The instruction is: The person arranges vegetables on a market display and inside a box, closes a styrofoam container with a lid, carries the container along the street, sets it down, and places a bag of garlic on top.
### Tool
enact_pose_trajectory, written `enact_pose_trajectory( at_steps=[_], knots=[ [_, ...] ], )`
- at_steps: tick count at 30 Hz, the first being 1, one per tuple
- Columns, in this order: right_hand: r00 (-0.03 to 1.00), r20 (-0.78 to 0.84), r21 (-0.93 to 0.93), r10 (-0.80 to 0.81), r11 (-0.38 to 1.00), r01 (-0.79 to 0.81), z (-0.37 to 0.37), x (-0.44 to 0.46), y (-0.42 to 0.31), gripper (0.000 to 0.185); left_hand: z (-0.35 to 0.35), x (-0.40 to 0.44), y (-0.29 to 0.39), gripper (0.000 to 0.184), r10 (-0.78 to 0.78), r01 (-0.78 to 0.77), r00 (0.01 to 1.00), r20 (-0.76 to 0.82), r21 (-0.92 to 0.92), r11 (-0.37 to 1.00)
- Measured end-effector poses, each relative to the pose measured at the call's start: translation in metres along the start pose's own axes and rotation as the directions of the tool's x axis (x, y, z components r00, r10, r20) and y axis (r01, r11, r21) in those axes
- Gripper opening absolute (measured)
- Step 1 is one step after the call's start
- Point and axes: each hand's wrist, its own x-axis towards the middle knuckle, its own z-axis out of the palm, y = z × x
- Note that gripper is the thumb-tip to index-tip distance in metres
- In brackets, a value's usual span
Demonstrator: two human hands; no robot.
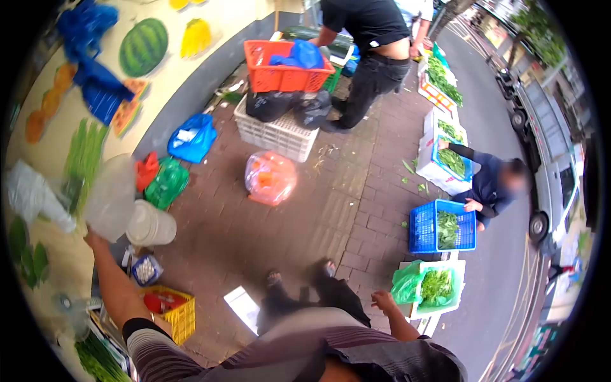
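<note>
My left hand (pixel 95 239) reaches out to the left at the lower edge of a cloudy, translucent plastic item (pixel 108 194). It appears to grip this, though my fingers are mostly hidden; bag or tub, I cannot tell. Just right of it stands a white plastic bucket (pixel 151 224). On the other side, my right hand (pixel 382 302) hangs with loosely bent fingers and nothing visible in it. Nearest to that hand is a white foam box (pixel 459 280) of leafy greens (pixel 438 286), with a green plastic bag (pixel 406 284) over its side.
A yellow crate (pixel 184 321) and white paper (pixel 243 309) lie near my feet. Ahead sit a pink bag (pixel 271 178) and a white crate (pixel 273 137) under a red basket (pixel 289 77). One person crouches beside a blue basket (pixel 425 232); another bends at the back.
</note>
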Motion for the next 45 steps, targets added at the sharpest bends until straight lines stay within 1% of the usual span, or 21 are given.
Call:
enact_pose_trajectory(
  at_steps=[2, 4, 6, 8, 9, 10, 11, 12, 13, 16, 19, 22, 27, 30, 33, 36, 39, 42, 43, 44, 45],
  knots=[
    [0.999, -0.041, 0.048, 0.025, 0.999, -0.023, -0.013, 0.02, -0.021, 0.026, 0.035, -0.028, -0.011, 0.065, 0.143, -0.053, 0.969, -0.203, 0.394, 0.918],
    [0.997, 0.007, 0.15, -0.074, 0.986, 0.072, -0.027, 0.059, -0.025, 0.024, 0.104, -0.115, -0.034, 0.067, 0.054, -0.01, 0.965, -0.256, 0.172, 0.985],
    [0.964, 0.055, 0.082, -0.26, 0.963, 0.255, -0.051, 0.106, 0.003, 0.022, 0.114, -0.109, -0.129, 0.071, 0.417, 0.022, 0.846, -0.332, 0.803, 0.595],
    [0.913, 0.066, -0.023, -0.402, 0.914, 0.404, -0.089, 0.172, 0.016, 0.021, 0.147, -0.172, -0.202, 0.062, 0.817, -0.297, 0.562, 0.129, 0.953, 0.053],
    [0.915, 0.035, -0.021, -0.401, 0.915, 0.402, -0.109, 0.198, 0.003, 0.02, 0.173, -0.214, -0.224, 0.058, 0.772, -0.425, 0.581, 0.258, 0.905, 0.017],
    [0.976, -0.047, 0.102, -0.211, 0.971, 0.214, -0.132, 0.195, -0.023, 0.021, 0.195, -0.263, -0.243, 0.055, 0.561, -0.469, 0.78, 0.277, 0.852, 0.232],
    [0.994, -0.105, 0.229, -0.019, 0.972, 0.043, -0.162, 0.196, -0.065, 0.021, 0.21, -0.315, -0.258, 0.051, 0.238, -0.34, 0.937, 0.256, 0.823, 0.455],
    [0.994, -0.111, 0.073, -0.007, 0.997, 0.015, -0.193, 0.197, -0.111, 0.022, 0.226, -0.367, -0.273, 0.048, -0.162, -0.07, 0.965, 0.208, 0.796, 0.601],
    [0.99, -0.141, 0.035, -0.016, 0.999, 0.022, -0.217, 0.218, -0.121, 0.023, 0.241, -0.418, -0.289, 0.045, -0.533, 0.223, 0.831, 0.157, 0.785, 0.579],
    [0.962, -0.256, 0.053, -0.095, 0.992, 0.112, -0.286, 0.293, -0.161, 0.026, 0.293, -0.525, -0.311, 0.036, -0.861, 0.457, 0.5, 0.098, 0.814, 0.358],
    [0.942, -0.297, 0.143, -0.157, 0.968, 0.206, -0.33, 0.358, -0.219, 0.028, 0.365, -0.6, -0.32, 0.039, -0.927, 0.612, 0.365, -0.082, 0.771, 0.173],
    [0.925, -0.321, 0.101, -0.204, 0.963, 0.248, -0.361, 0.413, -0.271, 0.029, 0.448, -0.602, -0.36, 0.043, -0.979, 0.567, 0.205, -0.014, 0.817, 0.107],
    [0.908, -0.302, -0.097, -0.291, 0.957, 0.275, -0.411, 0.473, -0.277, 0.038, 0.686, -0.586, -0.4, 0.043, -0.937, 0.138, 0.309, 0.166, 0.966, 0.217],
    [0.936, -0.336, 0.126, -0.101, 0.981, 0.151, -0.472, 0.453, -0.317, 0.04, 0.88, -0.645, -0.365, 0.063, -0.834, -0.396, -0.006, 0.551, 0.765, 0.508],
    [0.931, -0.364, 0.272, 0.012, 0.958, 0.094, -0.505, 0.463, -0.336, 0.037, 1.042, -0.771, -0.273, 0.071, -0.7, -0.387, -0.43, 0.57, 0.585, 0.713],
    [0.949, -0.305, 0.371, 0.078, 0.928, 0.043, -0.555, 0.495, -0.367, 0.035, 1.132, -0.873, -0.231, 0.07, -0.632, -0.433, -0.564, 0.532, 0.461, 0.774],
    [0.971, -0.232, 0.301, -0.047, 0.946, 0.117, -0.608, 0.556, -0.392, 0.034, 1.184, -0.923, -0.253, 0.072, -0.524, -0.446, -0.557, 0.645, 0.3, 0.843],
    [0.984, -0.093, 0.143, -0.152, 0.976, 0.164, -0.682, 0.644, -0.405, 0.036, 1.207, -0.924, -0.272, 0.068, -0.695, -0.517, -0.317, 0.645, 0.497, 0.697],
    [0.982, -0.11, 0.099, -0.151, 0.982, 0.162, -0.706, 0.658, -0.416, 0.036, 1.2, -0.906, -0.333, 0.063, -0.871, -0.728, -0.252, 0.421, 0.511, 0.458],
    [0.981, -0.123, 0.052, -0.15, 0.986, 0.157, -0.738, 0.669, -0.439, 0.037, 1.157, -0.893, -0.394, 0.056, -0.538, -0.735, -0.076, 0.84, 0.317, 0.599],
    [0.975, -0.143, -0.003, -0.172, 0.985, 0.173, -0.77, 0.693, -0.474, 0.037, 1.144, -0.885, -0.414, 0.052, -0.458, -0.705, 0.009, 0.889, 0.331, 0.627]
  ],
)
